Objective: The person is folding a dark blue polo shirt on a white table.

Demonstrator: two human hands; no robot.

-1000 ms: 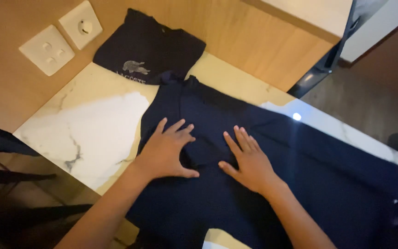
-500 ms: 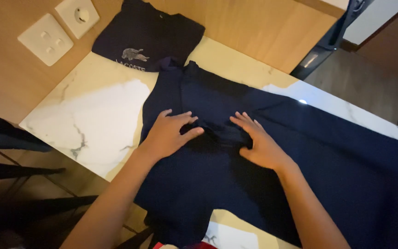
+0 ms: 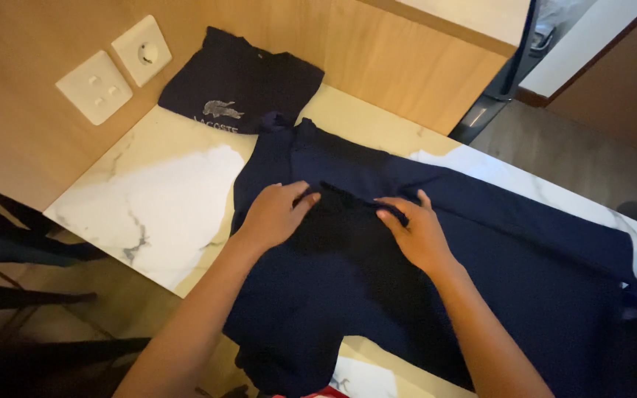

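Note:
A dark navy garment (image 3: 481,243) lies spread over the white marble tabletop (image 3: 164,199). My left hand (image 3: 274,214) and my right hand (image 3: 414,232) both rest on its middle, fingers pinching a raised fold of the cloth between them. The fold stands up as a dark ridge from one hand to the other. My forearms reach in from the bottom of the view.
A folded dark shirt with a pale printed animal (image 3: 237,81) leans against the wooden wall panel at the back. A wall switch (image 3: 99,86) and a socket (image 3: 141,50) sit on that panel. Dark floor (image 3: 584,155) lies beyond the table's far edge.
My hands went from lying flat with spread fingers to gripping the cloth and drawing up a fold between them. The view shifted slightly.

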